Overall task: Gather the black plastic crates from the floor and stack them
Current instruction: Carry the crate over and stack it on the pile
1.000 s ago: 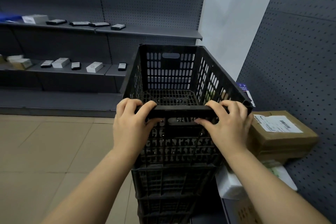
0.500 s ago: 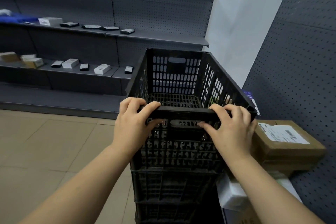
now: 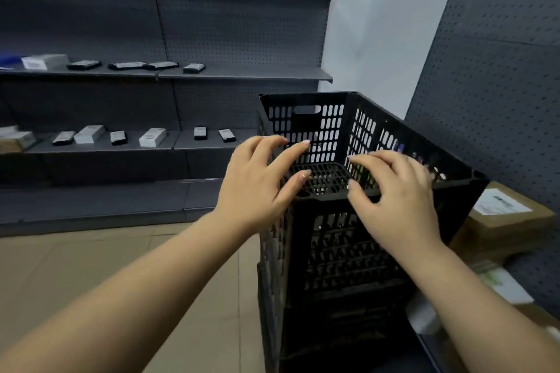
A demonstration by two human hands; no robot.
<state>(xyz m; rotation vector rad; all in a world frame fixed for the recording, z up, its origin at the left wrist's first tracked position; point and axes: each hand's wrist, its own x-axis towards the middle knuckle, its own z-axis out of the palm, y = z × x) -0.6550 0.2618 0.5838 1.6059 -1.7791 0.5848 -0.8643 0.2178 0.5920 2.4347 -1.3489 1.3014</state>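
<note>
A tall stack of black slotted plastic crates stands on the floor right of centre. The top crate sits squarely on the ones below, its open mouth facing up. My left hand hovers over the near left corner of its rim, fingers spread, holding nothing. My right hand hangs just above the near rim toward the right, fingers also apart and off the plastic. The lower crates are partly hidden by my forearms.
Grey shelving with small boxes runs along the back left. A dark pegboard wall rises on the right. A taped cardboard box and white packages lie right of the stack. Tan floor tiles spread to the left.
Both hands have let go of the top crate's near rim and lifted off with fingers spread. The view has swung left, so the stack now sits further right.
</note>
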